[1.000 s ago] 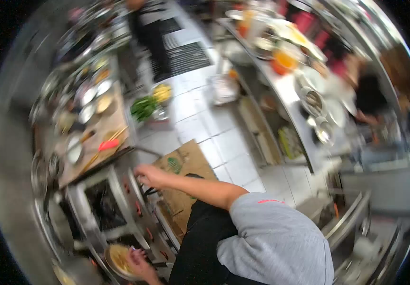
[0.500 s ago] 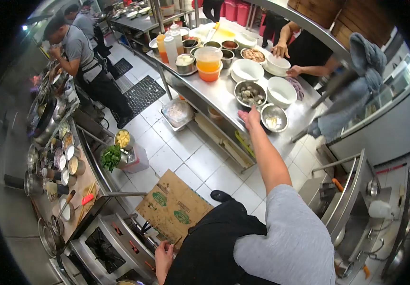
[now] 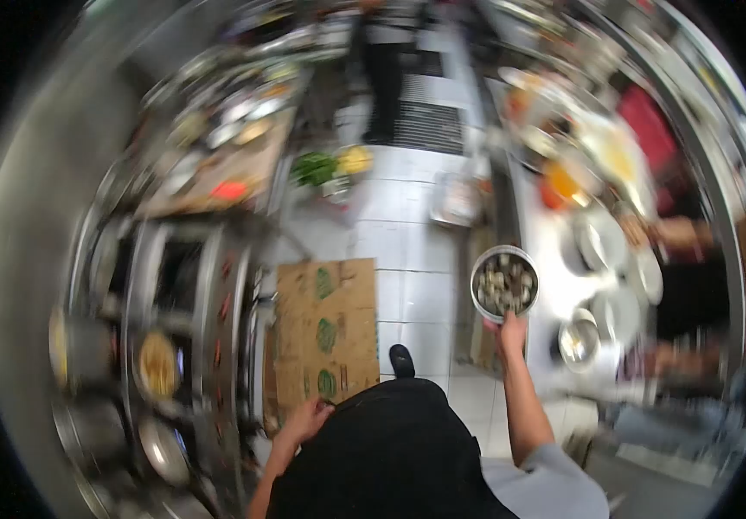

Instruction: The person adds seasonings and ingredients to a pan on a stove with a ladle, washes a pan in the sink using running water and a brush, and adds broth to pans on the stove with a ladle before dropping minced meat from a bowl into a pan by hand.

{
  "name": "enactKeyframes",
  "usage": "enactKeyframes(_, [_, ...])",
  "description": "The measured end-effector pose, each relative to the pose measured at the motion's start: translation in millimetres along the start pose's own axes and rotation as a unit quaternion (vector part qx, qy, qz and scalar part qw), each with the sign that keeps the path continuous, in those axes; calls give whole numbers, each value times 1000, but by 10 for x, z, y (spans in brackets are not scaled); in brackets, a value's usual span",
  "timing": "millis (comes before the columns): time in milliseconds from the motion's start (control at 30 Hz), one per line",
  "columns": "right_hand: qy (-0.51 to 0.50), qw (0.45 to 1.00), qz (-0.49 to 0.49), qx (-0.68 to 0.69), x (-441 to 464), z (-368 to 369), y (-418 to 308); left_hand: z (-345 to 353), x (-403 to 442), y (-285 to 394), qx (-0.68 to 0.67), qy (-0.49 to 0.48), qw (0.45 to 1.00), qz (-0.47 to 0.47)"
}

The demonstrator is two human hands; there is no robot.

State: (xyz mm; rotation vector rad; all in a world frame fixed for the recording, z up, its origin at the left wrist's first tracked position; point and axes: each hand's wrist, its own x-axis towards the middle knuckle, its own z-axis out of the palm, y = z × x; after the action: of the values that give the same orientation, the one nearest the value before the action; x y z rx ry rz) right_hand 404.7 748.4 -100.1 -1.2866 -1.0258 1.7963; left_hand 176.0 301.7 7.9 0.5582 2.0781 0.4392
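Note:
In the head view, my right hand [image 3: 508, 329] is closed on the near rim of a round metal bowl [image 3: 477, 303]. Clams or similar dark and pale shellfish [image 3: 504, 284] fill the bowl, which hangs over the floor at the steel table's edge. My left hand [image 3: 308, 421] is low beside my black apron, above the cardboard. Its fingers are curled together, with a small dark bit at their tips that I cannot make out. A smaller metal bowl [image 3: 578, 342] with pale contents stands on the table, right of my right hand.
White bowls [image 3: 599, 238] and an orange-filled container [image 3: 563, 183] stand on the steel table [image 3: 554, 294]; another person's arm [image 3: 684, 238] reaches there. At left is a stove with pans [image 3: 159, 363]. Flattened cardboard [image 3: 351, 320] covers the floor. A person [image 3: 384, 73] stands farther up the aisle.
My right hand has lifted the bowl of shellfish off the table and brought it over the table's edge. The view has swung left, blurring the surroundings. My left hand remains low by the apron.

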Motion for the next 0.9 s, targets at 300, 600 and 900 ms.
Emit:
enactKeyframes(300, [-590, 672, 283, -347, -2143, 2969, 847, 1764, -952, -2451, -280, 260, 913, -140])
enactKeyframes(600, [-760, 412, 256, -433, -5657, 5626, 2622, 4677, -2121, -4131, -767, 307, 374, -421])
enactKeyframes(900, [-742, 281, -327, -514, -7134, 6511, 4339, 5067, -2596, -3471, -760, 375, 428, -314])
